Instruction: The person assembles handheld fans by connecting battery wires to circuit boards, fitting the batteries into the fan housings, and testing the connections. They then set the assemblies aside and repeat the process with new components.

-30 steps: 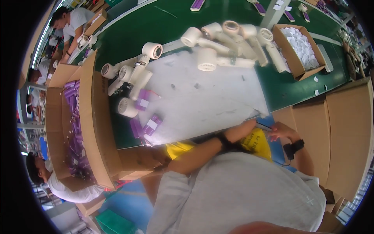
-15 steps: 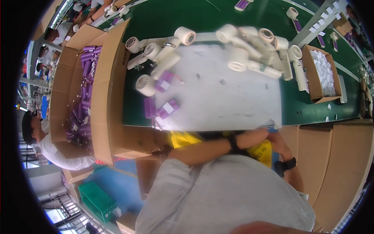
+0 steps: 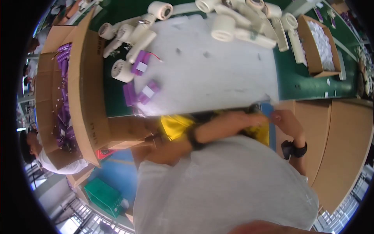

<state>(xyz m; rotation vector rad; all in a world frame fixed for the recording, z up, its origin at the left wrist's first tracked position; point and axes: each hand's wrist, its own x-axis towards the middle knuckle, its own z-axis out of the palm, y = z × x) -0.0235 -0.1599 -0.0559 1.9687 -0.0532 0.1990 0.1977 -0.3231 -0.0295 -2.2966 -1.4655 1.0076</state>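
At the table's front edge my left hand reaches across my body, smeared by motion, its fingers unclear. A small dark object shows just beyond it; I cannot make out its kind or whether I hold it. Opposite is my right hand, its fingers curled inward near a blue strip; what they hold, if anything, is hidden. Yellow cloth lies below the edge, under my left forearm. Purple battery packs with white labels rest at the left of the white mat.
White handheld fan housings lie along the mat's far side. At left stands a tall carton holding purple battery packs; at right, a small carton of white pieces. Brown cardboard stands below the green table. Another person sits far left.
The view has shifted, so the table sits higher and further left. My hands, close together before, are now a little apart, and the small dark object has come into sight between them.
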